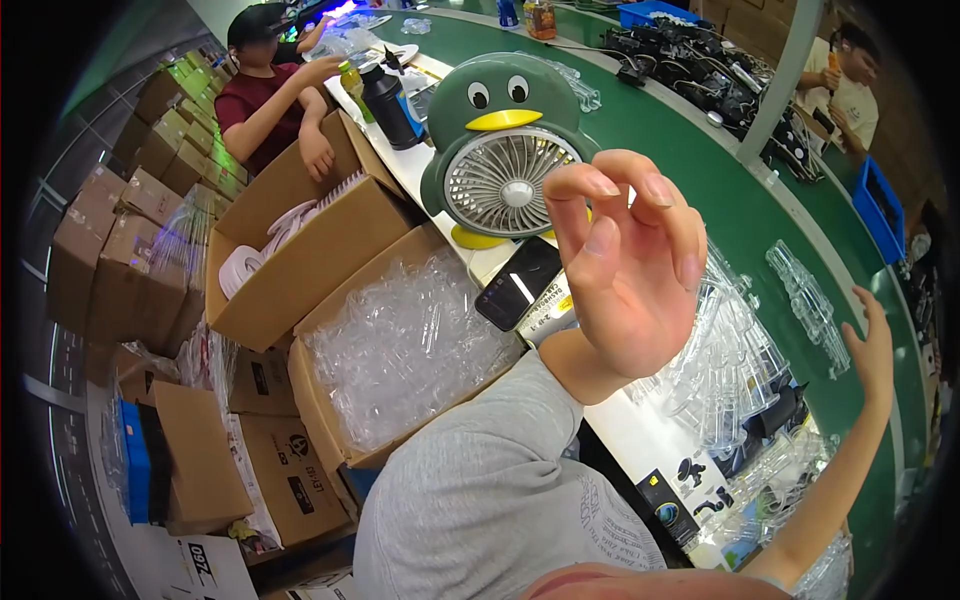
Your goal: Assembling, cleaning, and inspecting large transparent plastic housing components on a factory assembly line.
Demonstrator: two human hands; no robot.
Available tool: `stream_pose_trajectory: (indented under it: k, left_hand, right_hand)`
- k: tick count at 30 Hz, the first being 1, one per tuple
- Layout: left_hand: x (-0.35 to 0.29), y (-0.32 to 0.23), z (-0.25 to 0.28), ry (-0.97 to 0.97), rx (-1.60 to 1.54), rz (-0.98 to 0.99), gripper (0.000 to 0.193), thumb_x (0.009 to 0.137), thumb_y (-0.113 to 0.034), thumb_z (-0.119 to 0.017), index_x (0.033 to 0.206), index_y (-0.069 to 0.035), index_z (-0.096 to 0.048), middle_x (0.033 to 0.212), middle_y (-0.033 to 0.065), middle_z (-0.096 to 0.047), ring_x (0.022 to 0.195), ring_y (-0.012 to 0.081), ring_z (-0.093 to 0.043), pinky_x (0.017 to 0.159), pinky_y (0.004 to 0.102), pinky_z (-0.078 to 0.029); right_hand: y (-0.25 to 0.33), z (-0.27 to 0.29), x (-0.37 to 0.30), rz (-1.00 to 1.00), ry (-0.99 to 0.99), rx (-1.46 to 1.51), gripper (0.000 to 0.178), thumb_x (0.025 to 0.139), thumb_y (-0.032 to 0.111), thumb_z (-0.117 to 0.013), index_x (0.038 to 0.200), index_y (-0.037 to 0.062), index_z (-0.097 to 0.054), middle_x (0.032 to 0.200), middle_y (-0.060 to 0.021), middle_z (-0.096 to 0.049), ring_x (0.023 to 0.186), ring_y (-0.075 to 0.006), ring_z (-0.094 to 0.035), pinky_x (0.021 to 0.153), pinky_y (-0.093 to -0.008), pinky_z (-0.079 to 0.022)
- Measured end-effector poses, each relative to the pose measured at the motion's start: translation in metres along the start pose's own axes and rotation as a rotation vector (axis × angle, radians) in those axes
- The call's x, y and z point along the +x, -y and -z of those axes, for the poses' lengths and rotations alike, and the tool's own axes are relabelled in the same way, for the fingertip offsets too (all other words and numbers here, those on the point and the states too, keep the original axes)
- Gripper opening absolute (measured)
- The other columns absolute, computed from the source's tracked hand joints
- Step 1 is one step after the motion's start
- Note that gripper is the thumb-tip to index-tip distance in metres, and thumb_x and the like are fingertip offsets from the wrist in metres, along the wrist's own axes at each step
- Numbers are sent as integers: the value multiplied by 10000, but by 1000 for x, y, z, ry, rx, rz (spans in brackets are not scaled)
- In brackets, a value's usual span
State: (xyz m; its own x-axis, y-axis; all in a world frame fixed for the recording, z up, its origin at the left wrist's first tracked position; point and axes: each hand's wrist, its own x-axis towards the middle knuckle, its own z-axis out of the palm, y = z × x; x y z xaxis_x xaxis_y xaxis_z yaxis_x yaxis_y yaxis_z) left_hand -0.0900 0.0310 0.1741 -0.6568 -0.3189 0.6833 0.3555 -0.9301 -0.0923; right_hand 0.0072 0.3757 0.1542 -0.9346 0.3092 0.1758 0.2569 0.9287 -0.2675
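Observation:
My left hand [635, 270] is raised in front of the fan, palm showing and fingers loosely curled. Its thumb stands apart from the fingertips and nothing is in it. Just behind it stands a green penguin-shaped fan [516, 193] with a yellow beak. Below the fan lies a black smartphone [520, 283]. Far to the right, my right hand [870, 345] reaches over the green table, fingers apart and without anything in them. Nearest to it is a clear plastic tray [805, 300]. A pile of similar clear plastic pieces [725, 360] lies between my hands.
An open carton [420, 345] of clear plastic parts stands at the left, beside a carton [300, 235] with pale pink items. A black bottle [390, 105] stands near the fan. Two people work farther off. Black devices [690, 65] and a blue bin [880, 210] lie beyond.

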Motion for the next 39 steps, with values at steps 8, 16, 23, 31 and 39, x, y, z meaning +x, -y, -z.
stream_pose_trajectory:
  k: [8,16,23,31,39]
  left_hand:
    - [5,-7,2,98,2,38,212,922,-182,-403,1116,-97,-422,1029,125,-496,532,143,-453,450,243,-378]
    - [-14,14,-7,159,-43,168,226,872,-94,-404,1074,-27,-329,974,184,-483,479,134,-462,421,230,-399]
    - [-13,19,-6,340,55,100,246,878,-86,-410,1092,-16,-308,979,181,-492,503,117,-468,449,228,-411]
    - [-34,35,-18,834,845,103,145,743,-92,-616,882,-87,-576,780,38,-580,604,178,-581,511,285,-462]
    - [-33,36,-18,974,1046,101,177,731,-136,-643,889,-91,-576,725,35,-570,612,209,-589,511,311,-468]
  right_hand:
    - [162,-11,-86,296,113,23,483,735,71,-678,1196,76,-535,1241,-143,-526,1152,-333,-493,978,-388,-385]
    - [160,-65,-116,261,85,-119,615,696,226,-742,1256,148,-500,1283,-140,-487,1132,-324,-488,928,-410,-392]
    - [176,-73,-109,287,-20,-68,661,649,216,-770,1252,160,-505,1322,-141,-453,1142,-320,-482,946,-408,-386]
    - [171,-99,-99,92,32,517,513,825,156,-650,1267,4,-439,1300,-141,-448,1195,-233,-424,960,-378,-363]
    - [170,-95,-99,177,-21,245,458,812,133,-651,1209,-23,-484,1223,-172,-528,1122,-261,-498,914,-380,-395]
